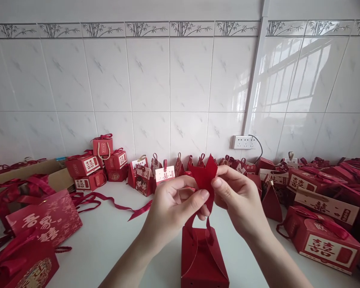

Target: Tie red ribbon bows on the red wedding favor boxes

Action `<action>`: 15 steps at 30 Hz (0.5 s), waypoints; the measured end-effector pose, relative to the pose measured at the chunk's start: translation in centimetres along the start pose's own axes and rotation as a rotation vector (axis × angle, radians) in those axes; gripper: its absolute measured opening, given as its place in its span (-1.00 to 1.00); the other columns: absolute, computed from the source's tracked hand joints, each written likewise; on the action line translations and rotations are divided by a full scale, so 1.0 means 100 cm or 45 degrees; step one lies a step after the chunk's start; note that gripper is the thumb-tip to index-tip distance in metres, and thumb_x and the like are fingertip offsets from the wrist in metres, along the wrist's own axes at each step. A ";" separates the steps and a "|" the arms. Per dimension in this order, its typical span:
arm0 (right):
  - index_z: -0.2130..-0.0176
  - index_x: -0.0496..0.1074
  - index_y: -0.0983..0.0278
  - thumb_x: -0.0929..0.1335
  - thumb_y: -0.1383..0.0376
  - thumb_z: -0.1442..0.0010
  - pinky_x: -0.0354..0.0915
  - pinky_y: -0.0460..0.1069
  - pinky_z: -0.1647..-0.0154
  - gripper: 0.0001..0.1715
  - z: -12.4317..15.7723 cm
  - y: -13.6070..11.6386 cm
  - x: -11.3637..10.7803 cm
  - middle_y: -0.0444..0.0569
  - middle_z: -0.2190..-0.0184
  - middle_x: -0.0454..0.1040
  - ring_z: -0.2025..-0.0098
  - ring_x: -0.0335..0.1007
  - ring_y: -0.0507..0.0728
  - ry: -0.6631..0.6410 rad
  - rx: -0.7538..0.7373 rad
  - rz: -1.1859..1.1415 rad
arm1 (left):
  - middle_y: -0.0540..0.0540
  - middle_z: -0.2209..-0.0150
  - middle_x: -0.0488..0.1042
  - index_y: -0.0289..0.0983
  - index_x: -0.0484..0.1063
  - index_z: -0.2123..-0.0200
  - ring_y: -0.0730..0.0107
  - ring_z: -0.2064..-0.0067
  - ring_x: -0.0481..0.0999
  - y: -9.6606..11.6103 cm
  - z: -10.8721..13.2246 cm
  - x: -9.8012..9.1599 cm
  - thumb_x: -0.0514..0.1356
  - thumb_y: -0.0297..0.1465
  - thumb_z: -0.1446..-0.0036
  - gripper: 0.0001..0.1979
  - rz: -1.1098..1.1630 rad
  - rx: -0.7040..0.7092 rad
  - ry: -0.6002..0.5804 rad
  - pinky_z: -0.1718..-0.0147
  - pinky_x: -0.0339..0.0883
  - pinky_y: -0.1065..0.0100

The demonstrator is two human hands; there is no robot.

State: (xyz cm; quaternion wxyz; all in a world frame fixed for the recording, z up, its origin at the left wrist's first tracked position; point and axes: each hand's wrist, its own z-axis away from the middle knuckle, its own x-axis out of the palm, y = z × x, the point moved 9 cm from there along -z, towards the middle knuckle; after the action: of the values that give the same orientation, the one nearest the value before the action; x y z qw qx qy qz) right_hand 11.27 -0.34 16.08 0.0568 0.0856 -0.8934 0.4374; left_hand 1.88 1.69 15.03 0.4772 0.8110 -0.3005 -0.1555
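Note:
A plain red gift box [204,262] stands on the table in front of me, with red ribbon rising from its top. Above it, my left hand [181,200] pinches the red ribbon [204,174] between thumb and fingers. My right hand [235,192] grips the same ribbon from the other side, thumb against forefinger near its upper end. The ribbon's wide end sticks up between both hands in pointed tips. Part of the ribbon is hidden behind my fingers.
Red gift boxes with white labels are stacked at the back left [87,166] and right [325,240]. A patterned red box [46,220] and a cardboard carton [33,176] lie left. Loose ribbon [120,205] trails across the white table [114,240]. A power strip [244,142] hangs on the tiled wall.

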 end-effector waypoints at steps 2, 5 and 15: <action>0.42 0.39 0.25 0.44 0.12 -0.08 0.21 -0.12 0.68 -0.73 0.000 0.001 -0.005 -0.22 0.62 0.35 0.75 0.08 -0.11 0.037 0.009 0.055 | 0.06 0.57 0.42 -0.29 0.44 0.36 0.58 0.52 0.44 -0.003 0.000 0.001 0.25 -0.35 -0.11 -0.89 0.012 -0.029 -0.030 0.48 0.37 0.53; 0.48 0.38 0.26 0.44 0.13 -0.09 0.06 -0.17 0.72 -0.71 0.001 -0.005 -0.017 -0.25 0.70 0.22 0.72 0.02 -0.11 0.157 -0.070 0.161 | 0.05 0.54 0.43 -0.28 0.41 0.34 0.55 0.52 0.46 -0.005 -0.002 0.000 0.23 -0.35 -0.13 -0.88 0.097 -0.023 -0.034 0.48 0.37 0.50; 0.47 0.50 0.23 0.43 0.22 -0.11 0.22 -0.09 0.55 -0.84 0.006 -0.039 -0.009 -0.10 0.53 0.41 0.49 0.27 0.01 -0.120 -0.263 0.623 | -0.08 0.31 0.54 -0.29 0.45 0.35 0.45 0.36 0.49 -0.008 -0.011 -0.010 0.19 -0.35 -0.16 -0.88 0.343 -0.042 0.031 0.34 0.39 0.40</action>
State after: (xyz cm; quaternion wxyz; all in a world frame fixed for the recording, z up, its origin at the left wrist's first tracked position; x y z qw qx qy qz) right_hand 12.94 -3.06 18.58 -0.0838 -0.1190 -0.9290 0.3403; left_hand 2.00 3.40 14.82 0.5106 0.7572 -0.3982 -0.0853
